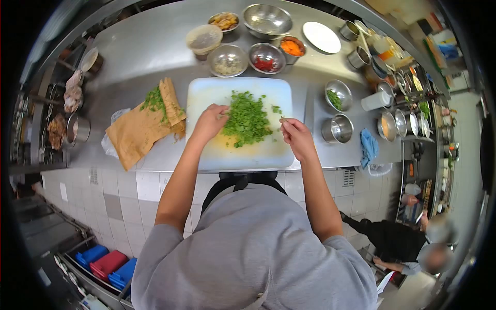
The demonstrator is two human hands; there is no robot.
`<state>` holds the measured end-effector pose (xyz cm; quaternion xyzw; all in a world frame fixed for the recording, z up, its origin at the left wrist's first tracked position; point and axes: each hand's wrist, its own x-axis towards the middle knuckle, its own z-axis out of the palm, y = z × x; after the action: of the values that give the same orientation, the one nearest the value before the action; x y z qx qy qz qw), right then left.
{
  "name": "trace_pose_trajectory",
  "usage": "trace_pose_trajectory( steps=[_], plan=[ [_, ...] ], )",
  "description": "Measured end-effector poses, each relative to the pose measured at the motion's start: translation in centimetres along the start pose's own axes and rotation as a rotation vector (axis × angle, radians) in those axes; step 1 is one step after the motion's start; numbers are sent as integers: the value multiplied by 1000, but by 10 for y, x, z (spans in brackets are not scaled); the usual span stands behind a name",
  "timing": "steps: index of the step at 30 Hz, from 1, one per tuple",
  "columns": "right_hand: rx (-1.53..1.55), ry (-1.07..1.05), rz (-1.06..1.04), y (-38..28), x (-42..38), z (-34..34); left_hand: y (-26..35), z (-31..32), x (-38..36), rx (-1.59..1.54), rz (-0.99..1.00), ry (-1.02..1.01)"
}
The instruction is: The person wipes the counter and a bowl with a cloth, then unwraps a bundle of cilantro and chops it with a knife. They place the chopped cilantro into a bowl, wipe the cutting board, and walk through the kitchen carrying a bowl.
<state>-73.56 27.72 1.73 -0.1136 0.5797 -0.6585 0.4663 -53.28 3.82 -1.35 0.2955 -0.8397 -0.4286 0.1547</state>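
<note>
A heap of green leafy herbs (pixel 249 119), loose and leafy, lies on the white cutting board (pixel 281 155). At the heap's left edge is my left hand (pixel 211 123), its fingertips drawn together; what they hold, if anything, is too small to make out. My right hand (pixel 298 137) pinches a small herb sprig (pixel 277 109) over the board's right side, apart from the heap. Left of the board, more herbs (pixel 153 101) stick out of brown paper (pixel 135 132). A long, thin, knife-like blade (pixel 309 106) rests right of the board.
Behind the board stand bowls of red pieces (pixel 265 64) and chopped pale bits (pixel 227 64), an orange-filled container (pixel 292 47) and a white plate (pixel 321 37). To the right are a bowl with greens (pixel 336 98), a metal pot (pixel 338 128) and a blue cloth (pixel 369 147). A person (pixel 392 240) is at lower right.
</note>
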Motion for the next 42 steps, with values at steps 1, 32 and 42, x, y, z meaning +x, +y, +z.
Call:
trace_pose_trajectory(
  steps=[1, 32, 42],
  plan=[
    [26, 39, -19, -4, -9, -14, -4, 1, 1, -21, 14, 17],
    [-276, -51, -180, -96, -58, -224, 38, 64, 1, 184, -88, 288],
    [-1477, -215, -703, 32, 42, -56, 13, 108, 50, 372, 42, 75]
  ],
)
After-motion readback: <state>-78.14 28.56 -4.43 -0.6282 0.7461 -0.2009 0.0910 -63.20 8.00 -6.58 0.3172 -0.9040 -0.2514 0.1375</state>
